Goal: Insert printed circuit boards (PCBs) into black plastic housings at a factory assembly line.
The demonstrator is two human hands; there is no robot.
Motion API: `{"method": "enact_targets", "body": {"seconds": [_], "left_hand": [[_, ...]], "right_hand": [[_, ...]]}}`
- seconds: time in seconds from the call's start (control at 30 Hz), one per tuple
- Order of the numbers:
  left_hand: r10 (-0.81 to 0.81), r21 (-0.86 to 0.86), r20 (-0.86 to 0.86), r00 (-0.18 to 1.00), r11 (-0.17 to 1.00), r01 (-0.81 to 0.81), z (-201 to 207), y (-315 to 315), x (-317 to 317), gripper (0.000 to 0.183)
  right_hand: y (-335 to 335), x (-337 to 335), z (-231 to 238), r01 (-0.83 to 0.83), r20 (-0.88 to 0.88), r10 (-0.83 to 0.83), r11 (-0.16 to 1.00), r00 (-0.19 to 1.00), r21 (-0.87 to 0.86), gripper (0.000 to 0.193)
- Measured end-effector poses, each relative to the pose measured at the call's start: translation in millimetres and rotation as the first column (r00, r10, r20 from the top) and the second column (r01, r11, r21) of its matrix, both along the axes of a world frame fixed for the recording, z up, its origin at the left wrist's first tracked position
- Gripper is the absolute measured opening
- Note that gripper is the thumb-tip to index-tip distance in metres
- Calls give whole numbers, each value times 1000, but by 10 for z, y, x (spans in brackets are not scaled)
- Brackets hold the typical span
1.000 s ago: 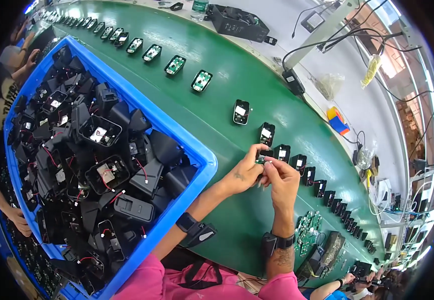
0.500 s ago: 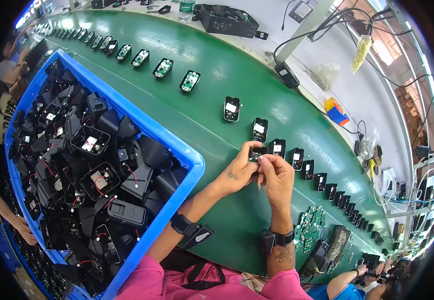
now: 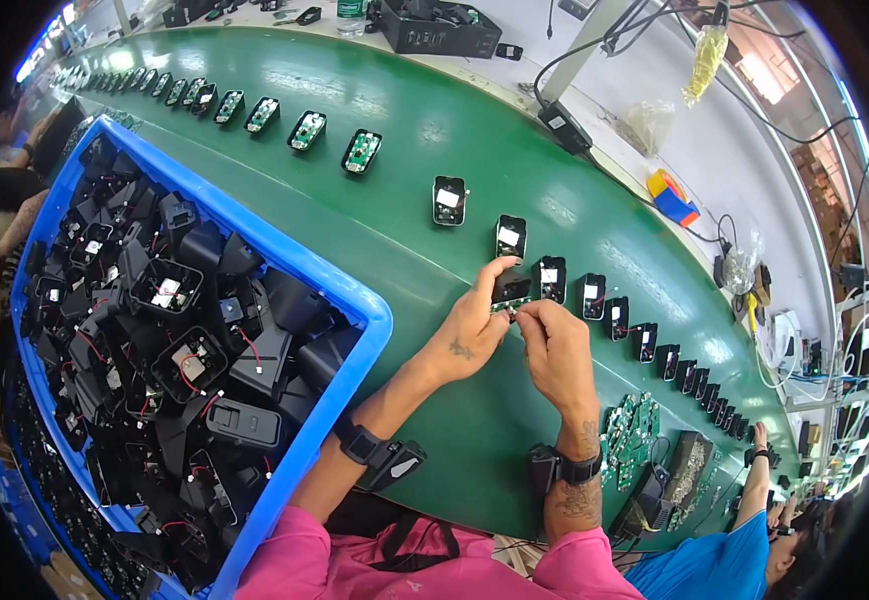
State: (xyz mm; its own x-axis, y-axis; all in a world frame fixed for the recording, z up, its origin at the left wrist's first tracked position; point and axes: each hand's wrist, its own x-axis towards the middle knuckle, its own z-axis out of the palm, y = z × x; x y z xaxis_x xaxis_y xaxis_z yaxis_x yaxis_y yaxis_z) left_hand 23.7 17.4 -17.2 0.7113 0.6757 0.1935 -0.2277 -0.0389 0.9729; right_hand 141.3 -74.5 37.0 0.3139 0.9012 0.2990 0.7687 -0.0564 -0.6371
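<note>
Housing and circuit board sitting near the centre of the frame

The left hand is holding the housing, fingers curled around it. The right hand is pinching narrow at the green circuit board's near edge; whether anything is lying between its fingertips, I cannot tell. Beyond the hands, a row of open black units is curving across the green counter from upper left to right. A blue crate heaped with black casings is filling the left side, while loose green boards are lying at lower right.
</note>
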Motion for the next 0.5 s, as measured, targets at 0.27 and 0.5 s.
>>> {"method": "enact_targets", "body": {"seconds": [0.27,0.5], "left_hand": [[36,113,8,999,993,-36,-105,0,12,59],[106,284,-14,994,954,-97,-156,-1,37,59]], "right_hand": [[-18,-34,64,-22,-3,22,995,1000,-96,10],[-20,-127,-63,13,242,-7,1000,970,-23,7]]}}
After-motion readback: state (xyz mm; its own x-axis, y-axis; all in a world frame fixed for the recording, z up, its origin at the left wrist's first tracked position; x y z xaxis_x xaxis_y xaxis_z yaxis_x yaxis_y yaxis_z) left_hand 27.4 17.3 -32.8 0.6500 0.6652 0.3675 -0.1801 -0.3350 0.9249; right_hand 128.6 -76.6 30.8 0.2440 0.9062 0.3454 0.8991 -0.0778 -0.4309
